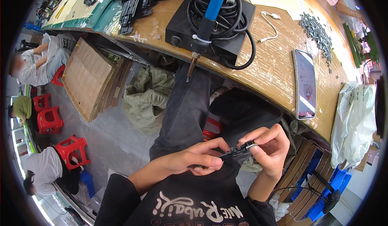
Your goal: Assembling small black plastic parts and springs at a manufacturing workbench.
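Observation:
Both hands are close together over my lap. My left hand [196,158] pinches one end of a narrow black plastic part [234,151] between thumb and fingers. At its other end, my right hand [270,149] grips the same part with thumb and fingertips. Something small and light grey shows at the right fingertips, too small to name. Beyond my hands, a blue-handled tool with a thin metal tip [210,11], looking like a soldering iron, points down past the table edge. It rests against a black box [180,25] with coiled black cable.
On the wooden table [270,70] lie a phone [306,84], a white cable [275,29], a pile of small metal pieces [317,31] and black plastic parts [135,7]. A white plastic bag [353,120] hangs at the right edge. Red stools [72,151] and seated people are at the left.

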Available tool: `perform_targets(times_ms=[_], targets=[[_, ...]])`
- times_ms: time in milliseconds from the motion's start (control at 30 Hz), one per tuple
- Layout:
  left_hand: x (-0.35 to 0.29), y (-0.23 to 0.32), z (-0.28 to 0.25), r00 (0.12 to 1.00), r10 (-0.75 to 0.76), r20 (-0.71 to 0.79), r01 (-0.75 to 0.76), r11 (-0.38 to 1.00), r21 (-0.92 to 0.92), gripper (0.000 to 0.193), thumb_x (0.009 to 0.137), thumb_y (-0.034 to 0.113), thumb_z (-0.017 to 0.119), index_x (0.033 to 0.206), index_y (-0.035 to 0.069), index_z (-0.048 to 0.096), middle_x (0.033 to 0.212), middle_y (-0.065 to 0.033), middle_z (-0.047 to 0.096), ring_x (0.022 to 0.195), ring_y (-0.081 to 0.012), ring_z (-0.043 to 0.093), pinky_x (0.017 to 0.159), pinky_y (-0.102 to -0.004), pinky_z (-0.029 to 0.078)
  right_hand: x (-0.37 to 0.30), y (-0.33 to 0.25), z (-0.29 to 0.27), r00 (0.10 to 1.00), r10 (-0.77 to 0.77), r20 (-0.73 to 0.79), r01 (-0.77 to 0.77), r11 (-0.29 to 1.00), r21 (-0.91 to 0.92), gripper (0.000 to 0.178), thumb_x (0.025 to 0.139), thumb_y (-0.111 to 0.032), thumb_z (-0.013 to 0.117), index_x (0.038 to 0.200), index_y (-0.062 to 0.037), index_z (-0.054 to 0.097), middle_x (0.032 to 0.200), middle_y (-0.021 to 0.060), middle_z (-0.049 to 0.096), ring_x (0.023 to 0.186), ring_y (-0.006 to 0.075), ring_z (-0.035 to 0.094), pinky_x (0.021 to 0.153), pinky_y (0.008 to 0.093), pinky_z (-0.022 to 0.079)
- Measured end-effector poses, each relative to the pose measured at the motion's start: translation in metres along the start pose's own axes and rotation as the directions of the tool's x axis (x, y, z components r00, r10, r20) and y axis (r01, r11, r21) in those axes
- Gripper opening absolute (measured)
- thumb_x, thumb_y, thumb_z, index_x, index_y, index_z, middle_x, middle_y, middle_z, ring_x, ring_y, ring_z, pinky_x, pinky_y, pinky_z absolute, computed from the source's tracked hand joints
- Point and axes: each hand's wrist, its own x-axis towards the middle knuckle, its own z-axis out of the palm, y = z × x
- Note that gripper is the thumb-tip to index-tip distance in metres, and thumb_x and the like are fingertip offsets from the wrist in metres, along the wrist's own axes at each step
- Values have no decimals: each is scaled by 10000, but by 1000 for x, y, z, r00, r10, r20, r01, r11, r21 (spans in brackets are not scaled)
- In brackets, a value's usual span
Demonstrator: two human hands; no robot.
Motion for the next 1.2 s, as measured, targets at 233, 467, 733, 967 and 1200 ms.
perform_targets(times_ms=[233,467,733,967,1200], targets=[[1,1,1,1000,0,-6,1,1000,20,315,841,203,514,1073,70,350,654,8,377,462,-25,292,391,-171,180,-3,3,0,998,-54,-22,54,999,-3,191,700,125,563,806,17,446,835,270,590,795,257,612,697,315,498],[3,2,0,1000,-17,10,17,999,38,309,839,201,514,1061,68,346,674,6,384,471,-22,294,400,-169,180,-6,11,-3,993,-116,-19,117,993,12,194,704,113,575,808,19,442,842,283,586,788,269,613,693,322,501],[5,0,0,1000,-13,-10,13,998,60,322,842,212,513,1072,64,343,684,0,384,472,-21,292,400,-167,184,-9,23,-2,985,-120,-127,118,993,-20,201,722,44,571,809,-8,396,762,223,571,672,287,607,616,393,537],[10,-14,-23,947,-47,317,118,971,-208,561,816,425,535,1140,22,318,778,-66,499,528,-102,488,458,-184,393,-15,29,6,988,-108,113,72,955,289,225,693,58,610,774,-10,411,723,218,576,683,325,605,626,456,521],[13,-42,-46,916,-94,391,186,961,-205,566,683,317,714,1039,-40,456,758,-27,537,594,-63,533,468,-158,411,-7,39,21,934,-83,348,20,983,181,176,687,82,616,793,-10,509,782,192,627,809,281,621,936,495,318]])
